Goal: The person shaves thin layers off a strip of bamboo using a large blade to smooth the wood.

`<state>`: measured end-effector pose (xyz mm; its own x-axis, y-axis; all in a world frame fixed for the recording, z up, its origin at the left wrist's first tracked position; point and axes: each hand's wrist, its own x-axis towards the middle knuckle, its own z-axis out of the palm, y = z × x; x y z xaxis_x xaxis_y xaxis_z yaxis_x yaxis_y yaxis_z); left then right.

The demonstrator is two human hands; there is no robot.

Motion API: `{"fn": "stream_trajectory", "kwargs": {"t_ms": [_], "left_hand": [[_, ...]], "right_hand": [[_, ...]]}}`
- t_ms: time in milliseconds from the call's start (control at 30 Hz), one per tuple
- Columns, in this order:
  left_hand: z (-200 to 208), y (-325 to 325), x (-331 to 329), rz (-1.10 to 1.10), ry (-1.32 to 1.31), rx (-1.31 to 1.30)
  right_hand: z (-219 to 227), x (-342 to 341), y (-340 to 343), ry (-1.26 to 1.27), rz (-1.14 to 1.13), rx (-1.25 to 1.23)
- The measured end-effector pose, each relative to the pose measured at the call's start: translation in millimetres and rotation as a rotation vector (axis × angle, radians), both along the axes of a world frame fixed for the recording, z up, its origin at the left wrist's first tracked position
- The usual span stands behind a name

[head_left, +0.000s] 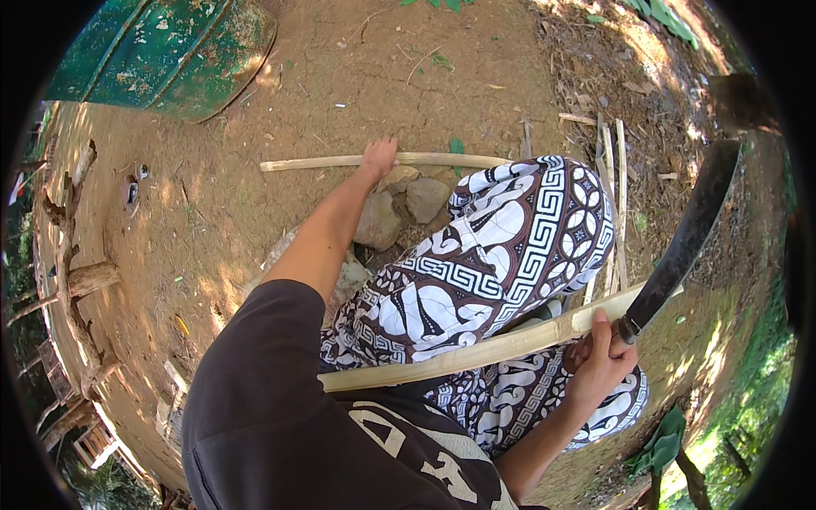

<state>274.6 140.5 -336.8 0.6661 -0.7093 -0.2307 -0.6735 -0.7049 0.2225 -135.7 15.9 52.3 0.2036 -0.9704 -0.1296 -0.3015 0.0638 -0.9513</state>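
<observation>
Sun-dappled brown earth (476,85) spreads beside a scuffed green container (166,55).

The right hand (599,364) is covering most of the handle (627,330) of the machete (688,242). Patterned cloth (523,246) is concealing the right end of the thin strip (314,161), and the black sleeve (259,357) is blocking the left end of the wide bamboo strip (476,358). The view's upper edge is cutting off the green drum (174,55). On the soil (476,76), 1 white speck (340,105) is looking too small to identify.

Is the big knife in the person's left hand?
No, the right hand grips the big knife, while the left hand touches a pale strip.
</observation>
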Motion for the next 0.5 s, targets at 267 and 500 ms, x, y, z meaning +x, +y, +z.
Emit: {"fn": "stream_trajectory", "kwargs": {"t_ms": [267, 500], "left_hand": [[44, 17, 11, -0.16, 0.075, -0.258], [135, 10, -33, -0.047, 0.359, -0.266]], "right_hand": [[-1, 0, -4, -0.008, 0.004, 0.032], [1, 2, 1, -0.015, -0.014, 0.052]]}}
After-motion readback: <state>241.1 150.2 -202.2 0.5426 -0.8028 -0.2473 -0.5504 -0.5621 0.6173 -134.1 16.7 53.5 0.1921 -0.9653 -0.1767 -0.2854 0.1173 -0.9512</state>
